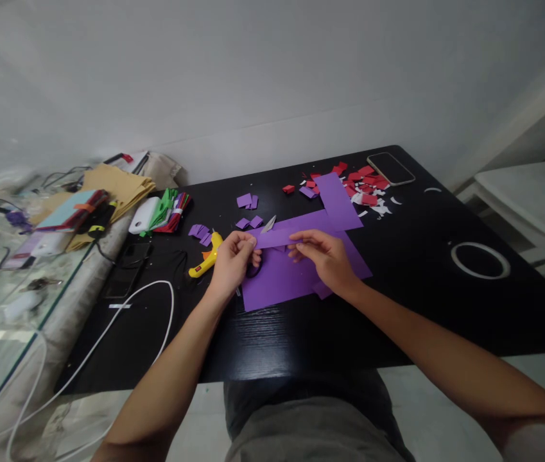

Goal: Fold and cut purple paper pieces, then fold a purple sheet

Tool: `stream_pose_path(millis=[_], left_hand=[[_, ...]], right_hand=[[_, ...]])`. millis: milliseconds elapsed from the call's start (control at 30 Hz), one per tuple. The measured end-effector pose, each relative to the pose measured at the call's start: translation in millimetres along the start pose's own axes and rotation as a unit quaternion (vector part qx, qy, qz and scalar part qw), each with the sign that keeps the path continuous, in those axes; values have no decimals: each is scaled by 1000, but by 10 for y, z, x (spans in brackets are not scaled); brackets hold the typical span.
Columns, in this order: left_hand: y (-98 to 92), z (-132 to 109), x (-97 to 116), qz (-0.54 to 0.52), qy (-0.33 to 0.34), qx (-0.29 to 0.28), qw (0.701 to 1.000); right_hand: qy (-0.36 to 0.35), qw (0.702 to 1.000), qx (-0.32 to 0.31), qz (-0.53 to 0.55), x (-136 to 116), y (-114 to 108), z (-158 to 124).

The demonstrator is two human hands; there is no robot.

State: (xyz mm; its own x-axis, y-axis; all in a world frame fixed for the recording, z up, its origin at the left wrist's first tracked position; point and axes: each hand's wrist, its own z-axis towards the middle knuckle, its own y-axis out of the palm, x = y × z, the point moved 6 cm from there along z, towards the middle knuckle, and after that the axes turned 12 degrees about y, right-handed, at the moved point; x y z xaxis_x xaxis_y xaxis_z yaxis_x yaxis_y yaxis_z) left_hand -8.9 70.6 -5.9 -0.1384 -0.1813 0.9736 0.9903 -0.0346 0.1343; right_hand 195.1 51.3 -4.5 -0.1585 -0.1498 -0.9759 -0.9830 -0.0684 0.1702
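A narrow purple paper strip (272, 239) is stretched between my hands, above larger purple paper sheets (282, 279) on the black table. My left hand (235, 256) pinches the strip's left end between thumb and fingers. At the other end, my right hand (321, 255) has its thumb and fingers closed on the strip. Behind the strip, the blades of a pair of scissors (269, 224) stick out; their handles are mostly hidden near my left hand. A yellow glue gun (206, 258) lies just left of that hand.
Small purple pieces (247, 201) lie in groups behind my hands. Red and white paper scraps (367, 185) are heaped at the back right beside a phone (390, 168). A white ring (480, 260) sits at right. A white cable (169, 314) loops across the left side.
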Motion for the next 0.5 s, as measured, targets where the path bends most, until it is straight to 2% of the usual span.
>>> stream_pose_path(millis=[167,367,500], left_hand=[[-9,10,18,15,14,4,1000],[-18,25,26,19,29,-2,999],[-9,16,25,20,26,-9,999]], right_hand=[[-8,1000,-12,-2,-14,-4,4],[9,997,-77,-12,-65,33,-6],[22,997,-75,16,-67,33,-8]])
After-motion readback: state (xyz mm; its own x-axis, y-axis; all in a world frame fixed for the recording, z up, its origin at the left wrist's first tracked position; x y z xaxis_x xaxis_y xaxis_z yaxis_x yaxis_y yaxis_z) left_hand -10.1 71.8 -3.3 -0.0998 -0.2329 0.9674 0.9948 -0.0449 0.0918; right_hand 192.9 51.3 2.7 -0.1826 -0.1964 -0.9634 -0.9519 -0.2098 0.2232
